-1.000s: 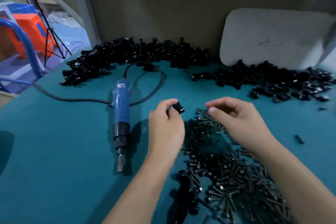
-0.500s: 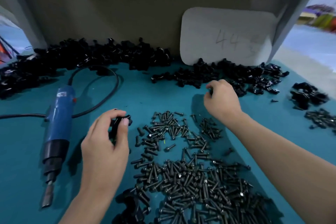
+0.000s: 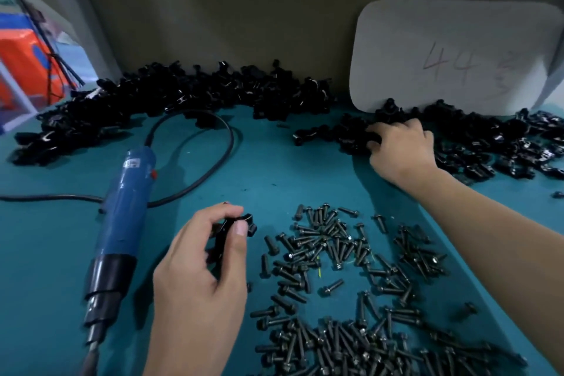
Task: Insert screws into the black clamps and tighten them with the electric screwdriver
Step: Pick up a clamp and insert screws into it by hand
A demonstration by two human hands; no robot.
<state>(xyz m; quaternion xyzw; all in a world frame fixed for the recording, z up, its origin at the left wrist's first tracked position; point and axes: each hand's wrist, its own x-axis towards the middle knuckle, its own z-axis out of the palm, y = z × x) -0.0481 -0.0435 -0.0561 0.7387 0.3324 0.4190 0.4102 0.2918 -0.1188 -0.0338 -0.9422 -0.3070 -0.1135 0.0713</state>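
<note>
While still pinching one black clamp (image 3: 241, 223) with left hand (image 3: 198, 278), just moved right hand (image 3: 399, 149) over to far clamp pile (image 3: 488, 146), fingers curled on a second clamp (image 3: 374, 139); probably screws (image 3: 335, 253) next.

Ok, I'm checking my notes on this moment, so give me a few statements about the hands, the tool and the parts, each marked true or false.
1. The left hand holds a black clamp. True.
2. The right hand grips the screwdriver. False: it reaches into the clamp pile at the back right, and the screwdriver lies untouched on the table.
3. The screws lie loose on the table. True.
4. The white board reads 77. False: the number written on it is 44.
</note>
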